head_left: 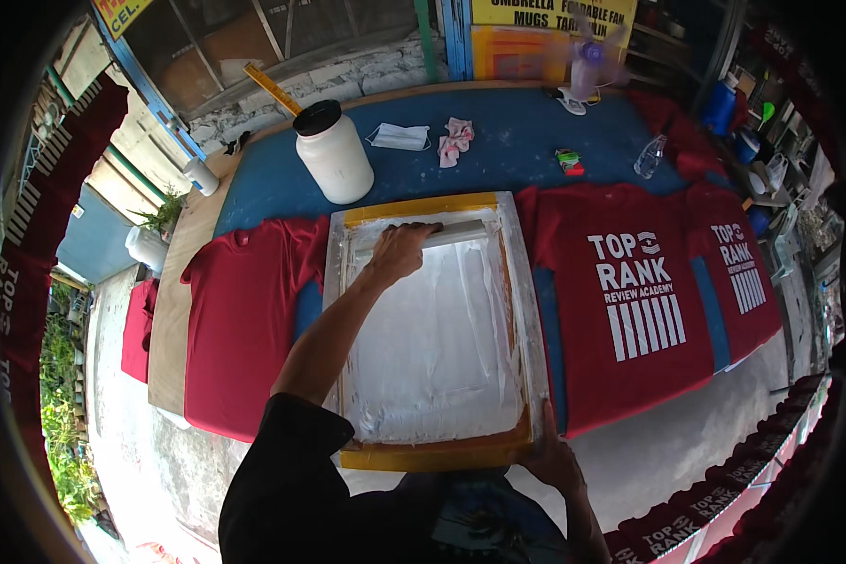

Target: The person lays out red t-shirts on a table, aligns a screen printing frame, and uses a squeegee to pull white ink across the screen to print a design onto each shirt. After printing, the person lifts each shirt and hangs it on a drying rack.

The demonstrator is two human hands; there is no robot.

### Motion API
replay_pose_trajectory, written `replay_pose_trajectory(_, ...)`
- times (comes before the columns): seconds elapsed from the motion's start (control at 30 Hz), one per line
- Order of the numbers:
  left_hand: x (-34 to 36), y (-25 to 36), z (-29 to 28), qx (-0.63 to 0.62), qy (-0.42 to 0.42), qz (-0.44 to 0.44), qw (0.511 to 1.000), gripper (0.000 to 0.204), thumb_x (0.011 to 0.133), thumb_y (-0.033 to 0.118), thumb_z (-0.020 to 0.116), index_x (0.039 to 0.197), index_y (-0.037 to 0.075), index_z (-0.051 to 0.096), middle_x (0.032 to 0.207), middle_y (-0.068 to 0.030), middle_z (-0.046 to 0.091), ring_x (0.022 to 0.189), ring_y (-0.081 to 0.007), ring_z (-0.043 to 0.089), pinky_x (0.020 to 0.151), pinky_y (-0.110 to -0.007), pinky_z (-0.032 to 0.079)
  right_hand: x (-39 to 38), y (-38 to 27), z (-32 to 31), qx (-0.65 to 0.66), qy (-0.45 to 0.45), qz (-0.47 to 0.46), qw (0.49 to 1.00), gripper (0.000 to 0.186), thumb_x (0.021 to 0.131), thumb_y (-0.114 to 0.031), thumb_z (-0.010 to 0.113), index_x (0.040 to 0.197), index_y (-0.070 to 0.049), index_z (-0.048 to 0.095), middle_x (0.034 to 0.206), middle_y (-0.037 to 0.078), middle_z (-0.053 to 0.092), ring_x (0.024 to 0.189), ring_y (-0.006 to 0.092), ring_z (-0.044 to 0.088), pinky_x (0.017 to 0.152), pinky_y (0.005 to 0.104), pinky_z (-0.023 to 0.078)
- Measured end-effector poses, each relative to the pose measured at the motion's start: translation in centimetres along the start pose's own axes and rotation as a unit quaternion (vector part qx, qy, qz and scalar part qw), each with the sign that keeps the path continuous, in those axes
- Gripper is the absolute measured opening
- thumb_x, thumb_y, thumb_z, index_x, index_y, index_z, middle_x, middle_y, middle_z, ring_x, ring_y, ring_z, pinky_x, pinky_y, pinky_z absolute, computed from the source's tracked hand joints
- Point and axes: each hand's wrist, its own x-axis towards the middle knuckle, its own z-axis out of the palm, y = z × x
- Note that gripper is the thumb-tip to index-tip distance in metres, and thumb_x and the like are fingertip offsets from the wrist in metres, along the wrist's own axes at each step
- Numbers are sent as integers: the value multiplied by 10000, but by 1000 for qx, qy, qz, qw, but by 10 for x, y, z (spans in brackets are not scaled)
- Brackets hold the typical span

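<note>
We take the printing screen [439, 329] for a stiff, fairly light frame with a taut, delicate mesh slick with white ink, so we would grip it by its yellow-taped edges. It lies flat on the blue table [498, 141], over a red shirt. Our left hand [402, 249] is closed over the squeegee [456, 232] at the screen's far end; our right hand [552, 456] lies spread, pressing its near right corner.
</note>
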Motion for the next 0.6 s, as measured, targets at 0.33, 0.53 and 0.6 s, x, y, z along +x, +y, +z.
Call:
replay_pose_trajectory(0.33, 51, -8, 24, 43, -78, 60, 994, 670, 849, -103, 613, 1462, 161, 673, 1352, -168, 739, 1207, -347, 713, 1110, -507, 519, 13, 7, 7, 16, 6, -22, 1000, 1365, 803, -567, 910, 1716, -31, 47, 1187, 367, 726, 1102, 543, 720, 915, 567, 597)
replay_pose_trajectory(0.53, -51, 37, 34, 37, -126, 128, 983, 646, 863, -93, 632, 1454, 166, 658, 1371, -90, 721, 1283, -291, 663, 1086, -487, 486, 9, 7, 8, 24, 9, -29, 999, 1358, 808, -543, 912, 1720, -38, 42, 1175, 360, 733, 1084, 541, 726, 904, 563, 599)
replay_pose_trajectory(0.6, -96, 62, 38, 30, -118, 167, 978, 645, 851, -83, 650, 1449, 158, 651, 1349, -72, 720, 1279, -285, 662, 1082, -489, 475, 8, 8, 7, 15, 5, -16, 1000, 1334, 822, -518, 903, 1725, -60, 35, 1202, 363, 725, 1094, 543, 722, 924, 571, 592)
